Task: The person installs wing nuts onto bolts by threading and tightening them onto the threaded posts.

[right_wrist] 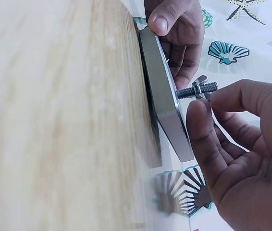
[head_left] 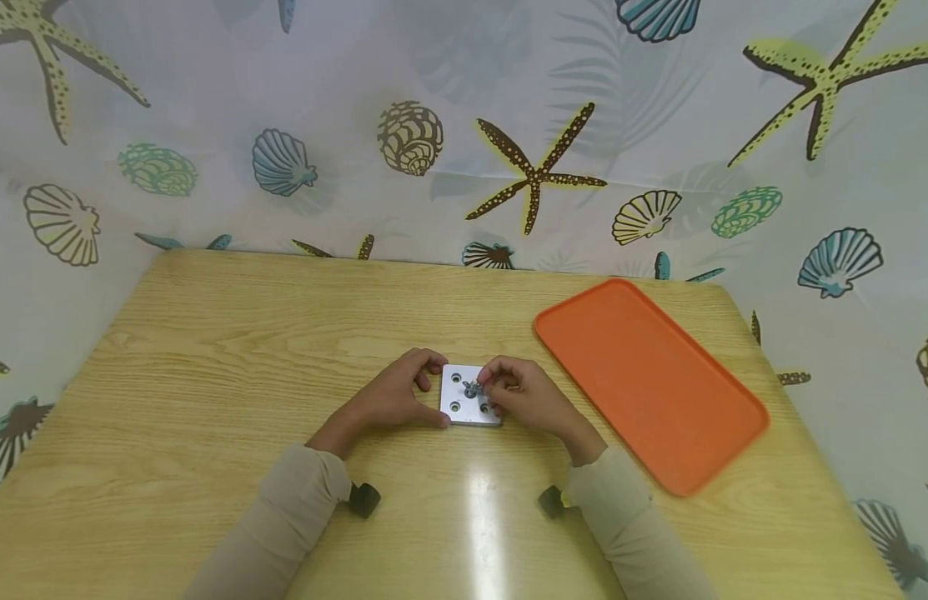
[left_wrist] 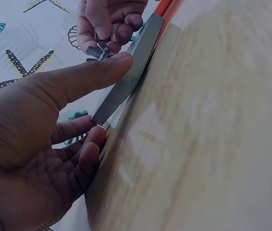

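Observation:
A square silver metal plate (head_left: 469, 410) with recessed holes near its corners lies flat on the table. From its middle rises a threaded bolt (right_wrist: 186, 93), upright from the plate's face, and partway along the thread sits a wing nut (right_wrist: 201, 86). My left hand (head_left: 392, 393) grips the plate's left side, thumb on the near corner and fingers at the far one. With thumb and index finger, my right hand (head_left: 534, 397) pinches one wing of the nut from the right. The right hand covers the plate's right edge in the head view.
An orange tray (head_left: 654, 383) lies at an angle on the right of the wooden table (head_left: 231, 375). Behind the table hangs a pale cloth (head_left: 343, 83) printed with shells and starfish. Dark wrist devices show below both forearms.

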The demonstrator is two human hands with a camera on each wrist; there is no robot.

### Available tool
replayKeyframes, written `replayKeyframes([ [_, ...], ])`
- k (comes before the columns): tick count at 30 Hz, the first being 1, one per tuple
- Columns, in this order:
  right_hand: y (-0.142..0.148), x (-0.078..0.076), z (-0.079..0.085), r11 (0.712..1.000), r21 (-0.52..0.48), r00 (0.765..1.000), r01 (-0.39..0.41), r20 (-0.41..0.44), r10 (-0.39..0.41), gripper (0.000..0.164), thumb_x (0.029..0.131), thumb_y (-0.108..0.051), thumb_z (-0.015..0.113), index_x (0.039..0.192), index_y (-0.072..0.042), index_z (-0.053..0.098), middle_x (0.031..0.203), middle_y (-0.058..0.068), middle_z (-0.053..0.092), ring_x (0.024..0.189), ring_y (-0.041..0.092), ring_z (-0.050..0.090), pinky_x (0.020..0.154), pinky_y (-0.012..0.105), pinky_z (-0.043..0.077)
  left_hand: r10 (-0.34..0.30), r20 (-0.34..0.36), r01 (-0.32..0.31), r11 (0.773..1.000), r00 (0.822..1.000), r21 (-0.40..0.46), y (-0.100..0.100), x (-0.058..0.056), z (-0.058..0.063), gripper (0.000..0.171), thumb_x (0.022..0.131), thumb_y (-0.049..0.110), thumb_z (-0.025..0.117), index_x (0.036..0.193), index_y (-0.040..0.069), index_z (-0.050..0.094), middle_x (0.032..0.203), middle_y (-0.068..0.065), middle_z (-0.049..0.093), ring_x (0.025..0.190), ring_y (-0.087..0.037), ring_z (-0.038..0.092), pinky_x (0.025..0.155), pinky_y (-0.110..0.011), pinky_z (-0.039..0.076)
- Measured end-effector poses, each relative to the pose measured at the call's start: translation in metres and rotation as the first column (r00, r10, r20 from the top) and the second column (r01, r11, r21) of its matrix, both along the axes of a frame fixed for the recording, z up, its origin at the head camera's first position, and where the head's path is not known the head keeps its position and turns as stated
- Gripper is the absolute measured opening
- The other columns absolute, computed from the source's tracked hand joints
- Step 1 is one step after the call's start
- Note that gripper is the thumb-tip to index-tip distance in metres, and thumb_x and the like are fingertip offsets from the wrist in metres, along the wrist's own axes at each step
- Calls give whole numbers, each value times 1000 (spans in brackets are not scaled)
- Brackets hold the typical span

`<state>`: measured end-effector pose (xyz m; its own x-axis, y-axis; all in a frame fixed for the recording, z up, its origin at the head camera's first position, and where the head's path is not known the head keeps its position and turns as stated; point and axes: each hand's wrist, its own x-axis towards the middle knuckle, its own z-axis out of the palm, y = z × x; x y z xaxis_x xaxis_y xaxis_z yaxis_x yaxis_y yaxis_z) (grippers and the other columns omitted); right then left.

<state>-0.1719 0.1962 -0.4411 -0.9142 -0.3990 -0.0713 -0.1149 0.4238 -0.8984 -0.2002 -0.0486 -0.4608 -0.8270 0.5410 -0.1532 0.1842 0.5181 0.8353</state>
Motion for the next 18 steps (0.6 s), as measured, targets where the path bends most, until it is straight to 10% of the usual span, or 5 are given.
replayKeyframes([
  [18, 0, 2, 1, 999, -45, 1000, -16, 4, 16, 19, 94, 2, 56, 112, 3, 61, 91, 13, 61, 75, 16, 58, 62, 25, 55, -3, -8, 3, 1000, 1000, -8, 0, 0, 0, 81, 72, 28, 91, 140, 13, 49, 130, -2, 54, 106, -18, 54, 93, -34, 47],
])
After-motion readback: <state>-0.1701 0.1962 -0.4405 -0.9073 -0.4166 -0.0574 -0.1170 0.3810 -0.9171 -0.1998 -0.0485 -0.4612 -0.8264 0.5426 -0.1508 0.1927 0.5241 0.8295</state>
